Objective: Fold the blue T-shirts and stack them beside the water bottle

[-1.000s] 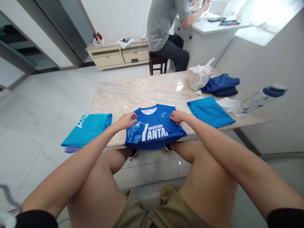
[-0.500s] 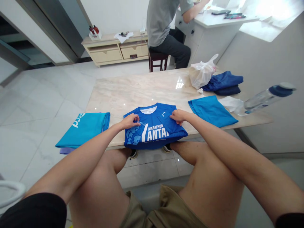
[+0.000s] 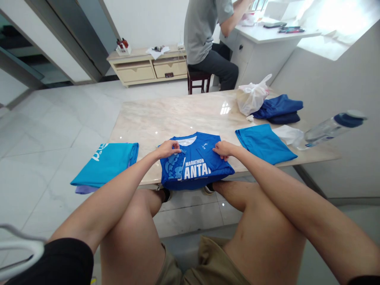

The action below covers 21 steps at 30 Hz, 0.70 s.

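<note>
A blue marathon shirt [image 3: 196, 166] lies folded on the marble table [image 3: 175, 114], printed with white lettering and a wave pattern. My left hand [image 3: 168, 149] grips the fabric at its upper left, where one side is folded inward over the front. My right hand [image 3: 223, 149] holds the upper right part of the shirt near the small logo. The shirt's lower edge hangs slightly over the table's near edge, above my knees.
A turquoise folded shirt [image 3: 103, 166] sits on a lilac garment [image 3: 84, 189] at the table's left corner. To the right lie a turquoise cloth [image 3: 264, 144], tissue [image 3: 287, 134], a plastic bottle [image 3: 334, 128], a white bag [image 3: 251, 97] and navy clothes [image 3: 277, 107]. A seated person [image 3: 202, 31] works beyond.
The shirt's left side has been folded inward, narrowing the shirt and covering part of the lettering. My left hand has moved slightly right with that fold.
</note>
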Each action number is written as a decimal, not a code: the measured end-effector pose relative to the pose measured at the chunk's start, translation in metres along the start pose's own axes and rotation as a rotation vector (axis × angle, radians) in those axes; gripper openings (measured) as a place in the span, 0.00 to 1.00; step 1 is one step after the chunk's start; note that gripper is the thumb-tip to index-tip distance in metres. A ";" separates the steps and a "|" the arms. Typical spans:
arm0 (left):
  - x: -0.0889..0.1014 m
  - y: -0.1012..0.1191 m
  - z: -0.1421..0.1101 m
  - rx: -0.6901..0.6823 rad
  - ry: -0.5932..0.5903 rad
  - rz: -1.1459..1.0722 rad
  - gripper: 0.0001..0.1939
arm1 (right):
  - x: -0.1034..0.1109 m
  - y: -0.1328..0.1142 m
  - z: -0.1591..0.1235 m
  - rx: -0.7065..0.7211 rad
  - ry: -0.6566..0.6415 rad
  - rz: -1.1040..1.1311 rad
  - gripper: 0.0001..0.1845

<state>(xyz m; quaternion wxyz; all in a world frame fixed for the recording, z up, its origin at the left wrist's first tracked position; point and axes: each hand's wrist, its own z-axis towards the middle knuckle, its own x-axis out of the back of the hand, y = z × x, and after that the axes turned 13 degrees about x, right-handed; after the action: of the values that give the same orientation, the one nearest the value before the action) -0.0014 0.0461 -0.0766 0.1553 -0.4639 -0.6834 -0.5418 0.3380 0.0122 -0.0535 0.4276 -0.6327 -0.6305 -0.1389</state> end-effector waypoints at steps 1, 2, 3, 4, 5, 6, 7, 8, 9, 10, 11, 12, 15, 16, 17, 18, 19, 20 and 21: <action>0.000 0.002 0.002 0.000 0.000 0.005 0.20 | 0.000 0.000 0.000 -0.006 0.002 0.005 0.24; -0.001 0.003 0.004 -0.001 0.003 0.015 0.19 | 0.000 0.001 0.000 -0.013 0.005 0.010 0.24; -0.002 0.005 0.006 -0.001 0.009 0.035 0.19 | -0.001 0.001 0.001 -0.018 0.008 0.014 0.24; -0.003 0.006 0.008 0.000 0.014 0.063 0.17 | -0.001 0.003 0.002 -0.017 0.013 0.016 0.24; -0.006 0.007 0.011 0.001 0.014 0.101 0.15 | -0.002 0.004 0.003 -0.012 0.017 0.015 0.24; -0.008 0.008 0.013 0.005 0.009 0.142 0.13 | -0.002 0.006 0.004 -0.005 0.021 0.013 0.23; -0.011 0.008 0.014 0.011 0.000 0.183 0.12 | -0.003 0.008 0.005 0.004 0.025 0.010 0.23; -0.014 0.009 0.016 0.018 -0.006 0.215 0.10 | -0.003 0.009 0.006 0.010 0.026 0.009 0.23; -0.017 0.009 0.016 0.024 -0.004 0.233 0.10 | -0.004 0.010 0.007 0.011 0.025 0.011 0.23; -0.018 0.010 0.016 0.028 0.009 0.232 0.11 | -0.004 0.011 0.007 0.007 0.023 0.016 0.22; -0.019 0.009 0.015 0.032 0.036 0.220 0.13 | -0.004 0.011 0.007 0.000 0.020 0.026 0.22; -0.017 0.009 0.013 0.039 0.073 0.201 0.16 | -0.004 0.011 0.006 -0.006 0.017 0.041 0.21; -0.004 0.000 0.004 0.092 0.210 0.184 0.22 | -0.001 0.009 0.003 -0.012 0.013 0.085 0.19; 0.002 -0.005 -0.001 0.125 0.258 0.202 0.22 | 0.001 0.009 0.002 -0.006 0.023 0.093 0.18; 0.010 -0.011 -0.006 0.168 0.303 0.226 0.22 | 0.003 0.010 0.001 0.005 0.043 0.090 0.18; 0.017 -0.017 -0.011 0.224 0.340 0.250 0.22 | 0.005 0.011 0.000 0.018 0.085 0.072 0.17; 0.024 -0.025 -0.017 0.288 0.357 0.268 0.22 | 0.007 0.013 0.000 0.029 0.146 0.035 0.16; 0.030 -0.032 -0.023 0.358 0.337 0.279 0.21 | 0.008 0.015 0.000 0.034 0.222 -0.016 0.15; 0.035 -0.039 -0.028 0.432 0.279 0.280 0.22 | 0.009 0.018 0.001 0.033 0.300 -0.072 0.14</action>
<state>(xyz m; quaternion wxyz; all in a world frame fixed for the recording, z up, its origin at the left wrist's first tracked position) -0.0594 0.0382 -0.0647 0.4163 -0.4308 -0.6842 -0.4158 0.3557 0.0219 -0.0539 0.5222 -0.5746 -0.5842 -0.2365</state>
